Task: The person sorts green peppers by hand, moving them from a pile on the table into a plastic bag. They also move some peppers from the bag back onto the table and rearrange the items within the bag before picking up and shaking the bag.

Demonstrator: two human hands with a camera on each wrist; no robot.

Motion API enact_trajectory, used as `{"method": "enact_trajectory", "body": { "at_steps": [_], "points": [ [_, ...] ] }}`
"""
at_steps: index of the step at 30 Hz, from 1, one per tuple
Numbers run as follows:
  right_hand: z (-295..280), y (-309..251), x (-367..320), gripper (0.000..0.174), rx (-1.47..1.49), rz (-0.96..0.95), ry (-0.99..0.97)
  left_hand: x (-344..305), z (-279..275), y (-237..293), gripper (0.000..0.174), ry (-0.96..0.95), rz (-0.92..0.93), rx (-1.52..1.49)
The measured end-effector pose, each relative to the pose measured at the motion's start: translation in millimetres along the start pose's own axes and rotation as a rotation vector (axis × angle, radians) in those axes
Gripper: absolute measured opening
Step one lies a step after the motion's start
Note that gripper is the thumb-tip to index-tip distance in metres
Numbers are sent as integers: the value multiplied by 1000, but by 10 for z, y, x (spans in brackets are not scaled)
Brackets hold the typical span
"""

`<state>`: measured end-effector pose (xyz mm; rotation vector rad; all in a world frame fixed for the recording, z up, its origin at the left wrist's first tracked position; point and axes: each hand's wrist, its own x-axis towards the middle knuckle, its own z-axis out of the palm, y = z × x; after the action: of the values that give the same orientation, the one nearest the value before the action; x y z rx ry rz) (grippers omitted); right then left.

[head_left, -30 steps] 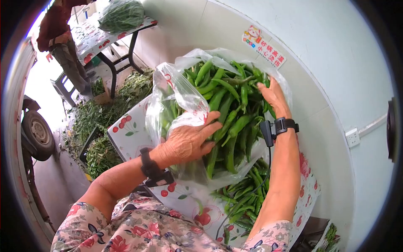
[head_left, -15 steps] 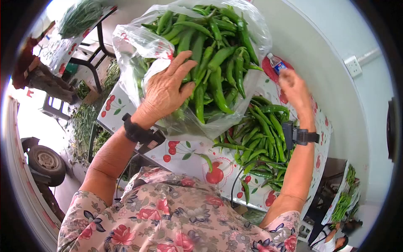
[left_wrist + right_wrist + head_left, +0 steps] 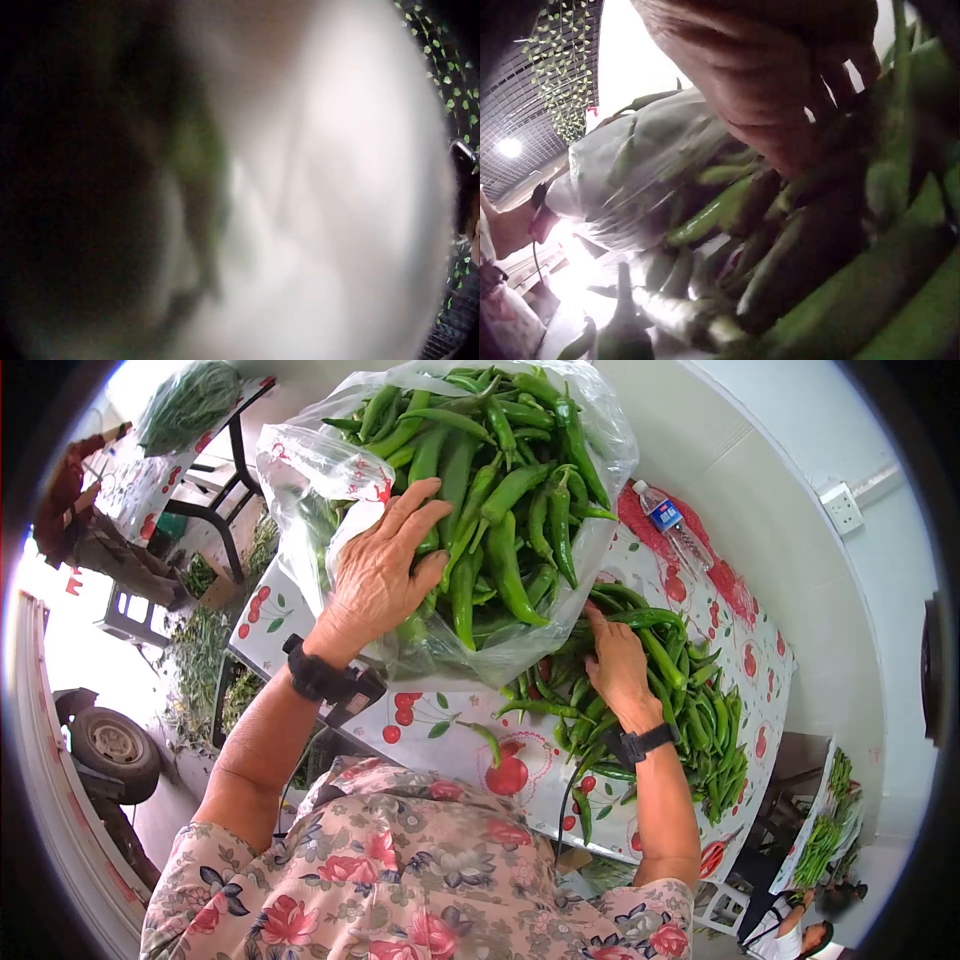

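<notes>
A pale wall (image 3: 690, 430) curves along the right of the room; another table (image 3: 110, 480) stands far left. The main table (image 3: 445, 762) wears a cherry-printed cover. On its far side sits one clear plastic bag (image 3: 300, 470) full of green peppers (image 3: 515, 560); a loose pile of peppers (image 3: 715, 735) spreads to the right and nearer. The left hand (image 3: 385, 565) rests over the bag's left edge, fingers relaxed and apart. The right hand (image 3: 615, 665) dips into the loose pile; I cannot tell whether it grips anything. One bottle (image 3: 680, 532) lies far right, one pair of scissors (image 3: 714, 855) near right.
</notes>
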<state>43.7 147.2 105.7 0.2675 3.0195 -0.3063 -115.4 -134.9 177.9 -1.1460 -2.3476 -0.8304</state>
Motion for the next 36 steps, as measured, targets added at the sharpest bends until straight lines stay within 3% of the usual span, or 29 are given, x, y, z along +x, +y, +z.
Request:
{"method": "enact_trajectory", "body": {
  "at_steps": [3, 7, 10, 13, 16, 18, 22, 25, 30, 32, 35, 36],
  "points": [
    [-75, 92, -79, 69, -200, -42, 226, -10, 20, -26, 44, -59, -47, -59],
    [-178, 179, -2, 73, -339, -75, 305, -7, 16, -15, 44, -63, -53, -46],
    [-325, 228, 197, 83, -386, -1, 35, -6, 23, -12, 44, -64, -58, -42],
    [-359, 238, 328, 80, -397, 32, -146, -9, 20, -18, 45, -54, -50, -20],
    [-173, 223, 314, 59, -477, 55, -159, -22, 36, -42, 46, -8, -38, -18],
    [-109, 219, 222, 54, -449, 2, -47, -26, 37, -41, 45, 18, -33, -41],
    [-273, 129, 193, 46, -246, 113, -39, -32, -46, -14, 49, -97, -120, -88],
    [-484, 158, 124, 42, -22, 278, 3, -49, -24, -37, 50, -63, -93, -104],
    [-765, 438, 43, 42, 467, 450, 258, -53, 3, -60, 48, 3, -43, -102],
    [-876, 524, 6, 41, 642, 310, 459, -45, -37, -47, 48, -12, -50, -96],
    [-1195, 141, -22, 44, 1148, 206, 488, -60, -75, -38, 48, 4, -55, -97],
    [-1282, 25, 2, 45, 1193, 151, 442, -71, -87, -42, 49, 25, -60, -95]
  ]
}}
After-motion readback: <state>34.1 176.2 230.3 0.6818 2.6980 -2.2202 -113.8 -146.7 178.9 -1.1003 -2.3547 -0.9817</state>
